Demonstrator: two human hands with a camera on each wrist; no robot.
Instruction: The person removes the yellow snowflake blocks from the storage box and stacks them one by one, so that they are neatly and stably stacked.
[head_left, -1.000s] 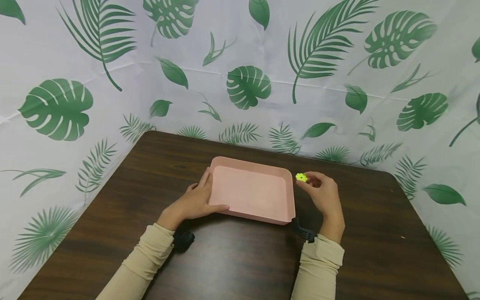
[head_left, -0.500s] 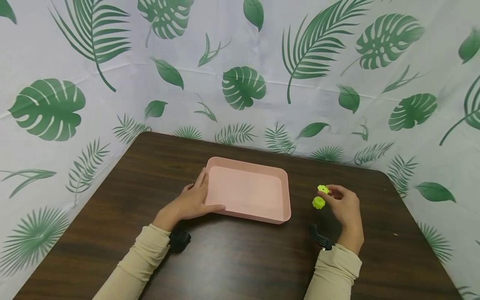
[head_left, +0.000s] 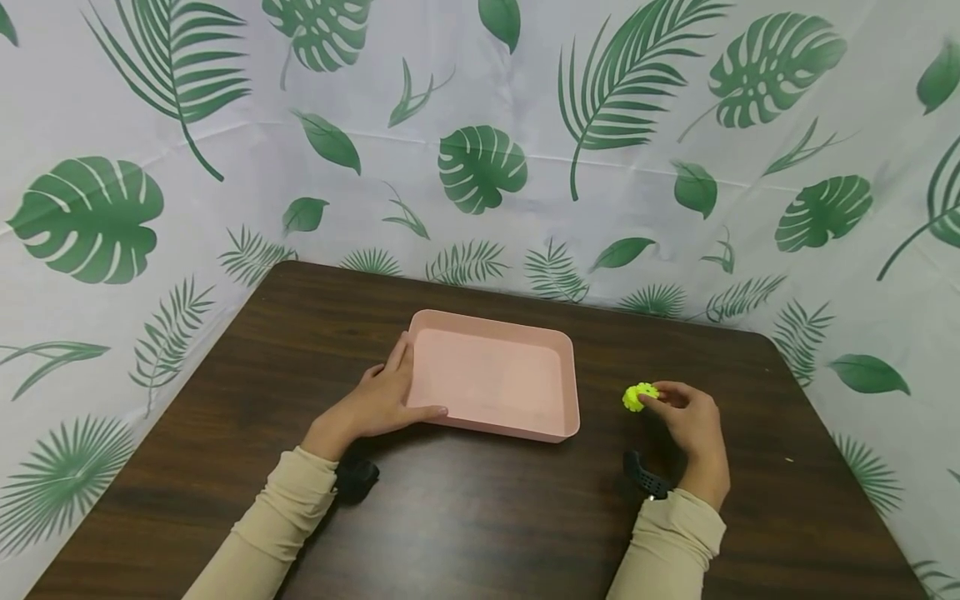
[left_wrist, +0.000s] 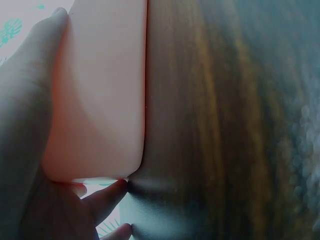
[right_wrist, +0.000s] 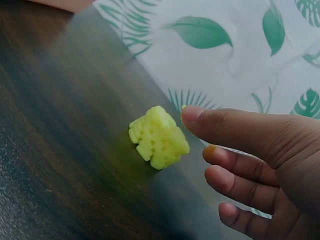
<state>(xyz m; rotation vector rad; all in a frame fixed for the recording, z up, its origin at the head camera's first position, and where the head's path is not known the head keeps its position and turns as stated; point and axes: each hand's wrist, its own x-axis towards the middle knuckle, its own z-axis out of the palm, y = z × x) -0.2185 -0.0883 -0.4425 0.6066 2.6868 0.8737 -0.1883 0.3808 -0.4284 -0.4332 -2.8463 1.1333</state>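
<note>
A pink rectangular tray (head_left: pixel 487 379) lies on the table. My left hand (head_left: pixel 378 396) rests on its near left corner, thumb along the front rim and straight fingers against the left side. In the left wrist view the fingertips touch the tray's outer wall (left_wrist: pixel 105 100). To the right of the tray, my right hand (head_left: pixel 690 417) pinches a yellow-green flower-shaped disc (head_left: pixel 648 388) between thumb and index finger. Beside that disc stands a small stack of yellow-green notched discs (right_wrist: pixel 159 137) on the table. In the right wrist view the thumb hides most of the pinched disc.
The dark wood table (head_left: pixel 480 517) runs back to a white cloth (head_left: pixel 420 167) printed with green leaves. Black straps (head_left: pixel 645 477) sit at both wrists. A tiny pale speck (head_left: pixel 789 459) lies at the far right of the table.
My right hand has moved rightward from the tray's right edge, then lowered the pinched disc toward the stack, which came into sight. My left hand stays on the tray. The head view has shifted slightly.
</note>
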